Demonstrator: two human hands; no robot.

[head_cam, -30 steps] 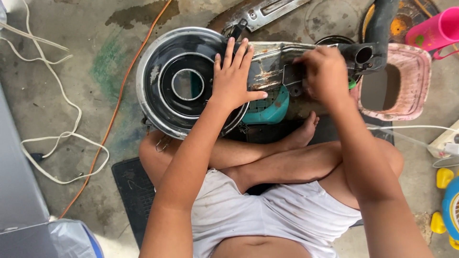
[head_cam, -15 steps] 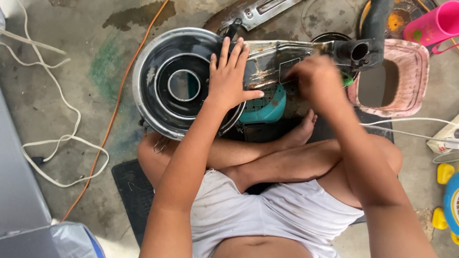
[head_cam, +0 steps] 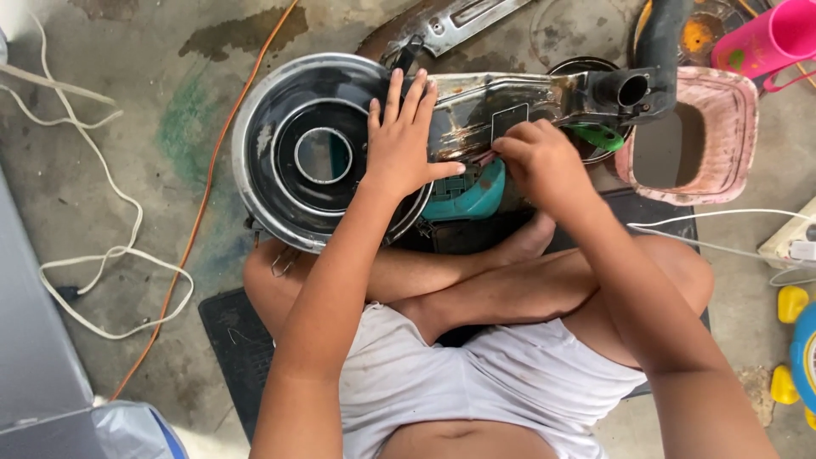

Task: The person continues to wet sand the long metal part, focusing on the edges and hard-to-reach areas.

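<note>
The left hand (head_cam: 404, 144) lay spread flat, pressing the round black housing (head_cam: 314, 153) down on the floor in front of the crossed legs. The right hand (head_cam: 540, 166) was bunched, fingertips pinching something small, too hidden to name, just right of that housing. Steady downward pressure looked wise. An orange cable (head_cam: 204, 204) ran left of the housing.

**Colours on the floor**

Round housing (head_cam: 293, 153): black w/ silvery rim, rust-brown streaks on its long arm. Teal part (head_cam: 472, 191) under it; green handle (head_cam: 599, 136). Basket (head_cam: 722, 136): faded pink. Cup (head_cam: 769, 38): hot pink. Cable (head_cam: 200, 212) orange, cord (head_cam: 102, 255) white. Floor (head_cam: 127, 93): grey concrete, green smear, dark stains. Mat (head_cam: 234, 340) black, shorts (head_cam: 476, 382) white. Toy (head_cam: 799, 340): yellow & blue.
</note>
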